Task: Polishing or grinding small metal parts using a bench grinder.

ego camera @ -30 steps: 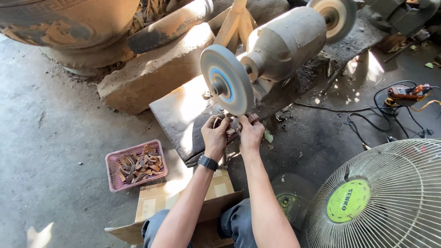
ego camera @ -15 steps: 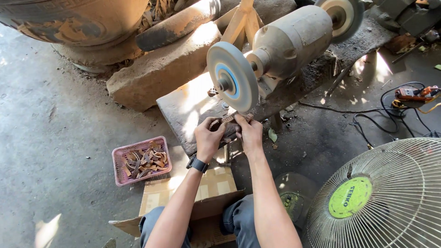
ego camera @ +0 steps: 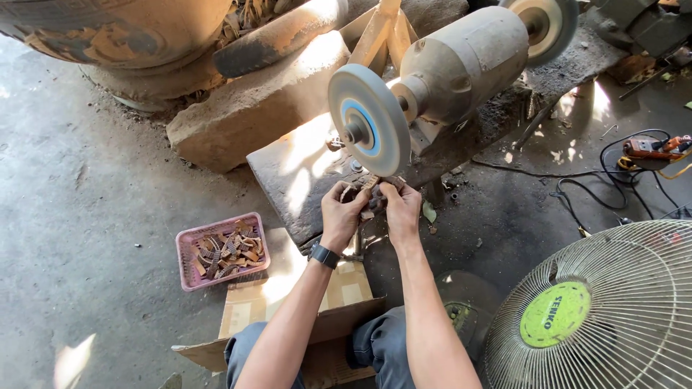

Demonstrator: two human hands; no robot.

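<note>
A big grey grinding machine [ego camera: 461, 65] is seen on a stone surface [ego camera: 303, 166]. A round grey wheel [ego camera: 367, 119] with a blue ring is fixed to its near end, and a second wheel [ego camera: 540, 21] is fixed to the far end. A long stone block [ego camera: 252, 108] is laid at 10 o'clock from the near wheel. A large clay pot [ego camera: 108, 32] is seen at the top left. A pink basket [ego camera: 222, 250] full of small brown curved pieces is set on the floor at 8 o'clock from the hands. A flat cardboard box [ego camera: 288, 295] is laid beside the basket, under the arms. A wire fan [ego camera: 598, 310] with a green middle is stood at 4 o'clock. Black cables [ego camera: 584, 191] and an orange tool [ego camera: 652, 148] are seen at 3 o'clock.

A small brown piece [ego camera: 371, 184] is held just under the near wheel, at 6 o'clock from it. It is pinched from both sides. The grip of the left hand [ego camera: 344, 212] is closed tight on the piece, and a black watch [ego camera: 324, 255] is worn on that wrist. The grip of the right hand [ego camera: 401, 209] is closed on the piece too. It cannot be told if the piece is touched by the wheel.
</note>
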